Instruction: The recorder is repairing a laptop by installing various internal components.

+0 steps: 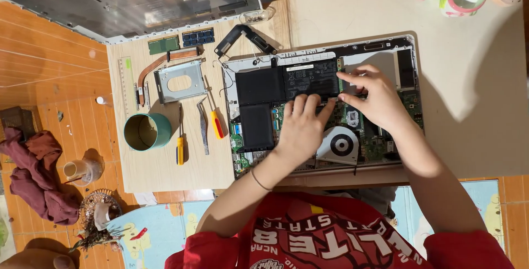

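Working inside an opened laptop chassis (408, 46) at the worktop (474, 109) centre. Left hand (300, 128): fingers flat and pressed on the black battery pack's (270, 84) near edge, holding nothing. Right hand (374, 98): fingertips pinched narrowly at the battery's right end, beside the green motherboard (410, 103). Cooling fan (341, 145) just near of the hands. To the left: yellow screwdriver (180, 148), red screwdriver (217, 123), tweezers (203, 125), green tin (147, 131), drive bracket (179, 81). Step judged: seating or freeing the battery; care called for at its connector.

Matt black battery (286, 84), wooden board (160, 172)
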